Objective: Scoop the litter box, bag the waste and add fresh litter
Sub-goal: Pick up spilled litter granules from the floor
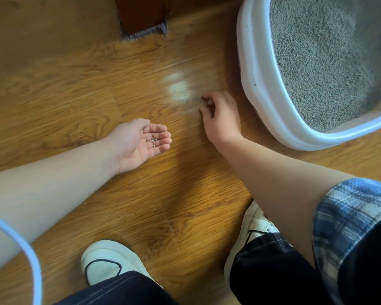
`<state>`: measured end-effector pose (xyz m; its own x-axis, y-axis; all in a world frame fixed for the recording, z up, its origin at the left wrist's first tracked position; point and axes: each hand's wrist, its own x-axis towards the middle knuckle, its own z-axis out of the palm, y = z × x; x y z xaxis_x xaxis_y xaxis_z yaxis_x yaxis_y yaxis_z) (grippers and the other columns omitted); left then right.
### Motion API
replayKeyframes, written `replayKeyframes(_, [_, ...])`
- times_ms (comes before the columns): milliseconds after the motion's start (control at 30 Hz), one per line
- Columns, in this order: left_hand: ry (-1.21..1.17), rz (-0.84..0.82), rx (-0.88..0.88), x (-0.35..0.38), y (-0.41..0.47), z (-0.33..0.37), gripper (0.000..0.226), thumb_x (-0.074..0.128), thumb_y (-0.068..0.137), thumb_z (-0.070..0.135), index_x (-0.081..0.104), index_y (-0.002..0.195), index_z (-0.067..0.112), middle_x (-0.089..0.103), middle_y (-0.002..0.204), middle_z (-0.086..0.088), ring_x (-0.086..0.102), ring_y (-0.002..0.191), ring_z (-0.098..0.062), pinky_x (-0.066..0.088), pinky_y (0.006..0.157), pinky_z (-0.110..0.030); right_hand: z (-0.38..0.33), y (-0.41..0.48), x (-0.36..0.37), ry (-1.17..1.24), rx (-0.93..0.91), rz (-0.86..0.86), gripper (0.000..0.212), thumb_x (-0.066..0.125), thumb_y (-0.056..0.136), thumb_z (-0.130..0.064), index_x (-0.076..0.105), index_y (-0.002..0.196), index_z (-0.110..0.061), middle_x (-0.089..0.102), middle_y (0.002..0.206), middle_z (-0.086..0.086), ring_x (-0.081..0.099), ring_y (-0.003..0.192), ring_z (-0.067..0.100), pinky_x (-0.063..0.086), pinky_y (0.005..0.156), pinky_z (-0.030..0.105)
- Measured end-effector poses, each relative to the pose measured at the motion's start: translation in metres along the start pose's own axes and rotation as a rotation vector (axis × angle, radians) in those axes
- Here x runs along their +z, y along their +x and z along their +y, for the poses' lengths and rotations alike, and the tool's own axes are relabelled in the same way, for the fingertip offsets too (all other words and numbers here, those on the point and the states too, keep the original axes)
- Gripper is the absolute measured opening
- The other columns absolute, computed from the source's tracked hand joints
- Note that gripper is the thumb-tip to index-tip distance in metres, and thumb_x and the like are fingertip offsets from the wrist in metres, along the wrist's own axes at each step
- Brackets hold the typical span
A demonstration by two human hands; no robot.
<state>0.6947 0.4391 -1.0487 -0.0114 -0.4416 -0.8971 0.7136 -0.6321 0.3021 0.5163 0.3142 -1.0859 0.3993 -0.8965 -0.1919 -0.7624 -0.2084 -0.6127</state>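
Note:
A white litter box (254, 69) filled with grey litter (321, 62) stands on the wooden floor at the upper right. Several spilled litter granules (182, 100) lie on the floor just left of it. My right hand (218, 113) rests palm down beside the box, its fingertips pinched together on granules at the floor. My left hand (141, 144) lies palm up and cupped on the floor to the left, with a few loose granules (153, 142) in the palm.
A dark wooden furniture leg (143, 16) stands at the top with dust and grit at its base. A white curved rim (20, 245) crosses the lower left corner. My two white shoes (110, 260) are planted at the bottom.

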Motion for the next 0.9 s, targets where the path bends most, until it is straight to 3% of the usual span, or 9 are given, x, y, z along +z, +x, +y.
replayKeyframes(100, [-0.005,-0.003,-0.003,0.001,0.0,0.0,0.039,0.031,0.105,0.021,0.062,0.1,-0.001,0.068,0.089,-0.016,0.067,0.083,-0.027,0.06,0.07,-0.035,-0.003,0.003,-0.001,-0.042,-0.011,-0.028,0.025,0.067,0.09,-0.023,0.066,0.114,-0.019,0.047,0.1,-0.013,0.05,0.103,0.012,0.036,0.082,0.021])
replayKeyframes(267, [-0.019,0.0,0.003,-0.002,0.0,0.002,0.039,0.031,0.104,0.021,0.062,0.1,-0.002,0.068,0.088,-0.017,0.068,0.08,-0.026,0.059,0.069,-0.035,-0.01,0.008,0.004,-0.073,-0.004,0.035,0.008,0.063,0.093,-0.024,0.067,0.098,-0.02,0.046,0.094,-0.017,0.05,0.1,0.015,0.037,0.075,0.026])
replayKeyframes(433, [-0.032,0.007,0.004,-0.002,0.0,0.002,0.039,0.03,0.105,0.02,0.062,0.099,-0.002,0.068,0.087,-0.017,0.067,0.079,-0.026,0.059,0.071,-0.035,-0.01,0.011,0.007,-0.121,-0.015,0.049,0.01,0.059,0.095,-0.021,0.064,0.087,-0.017,0.059,0.094,-0.008,0.047,0.096,0.018,0.04,0.069,0.033])
replayKeyframes(633, [-0.032,-0.007,-0.01,0.006,0.002,0.0,0.04,0.03,0.105,0.021,0.063,0.099,-0.002,0.068,0.088,-0.017,0.068,0.08,-0.027,0.06,0.071,-0.036,-0.012,0.01,0.006,-0.205,-0.089,0.05,0.011,0.054,0.096,-0.018,0.059,0.086,-0.015,0.058,0.093,-0.005,0.043,0.094,0.019,0.041,0.063,0.035])
replayKeyframes(900, [-0.015,-0.016,-0.023,0.017,0.005,-0.004,0.041,0.031,0.105,0.022,0.064,0.101,-0.003,0.069,0.091,-0.018,0.069,0.083,-0.028,0.06,0.072,-0.037,-0.014,0.012,0.007,-0.358,-0.07,-0.017,0.015,0.046,0.097,-0.023,0.058,0.093,-0.014,0.058,0.101,0.004,0.05,0.1,0.027,0.04,0.074,0.036])
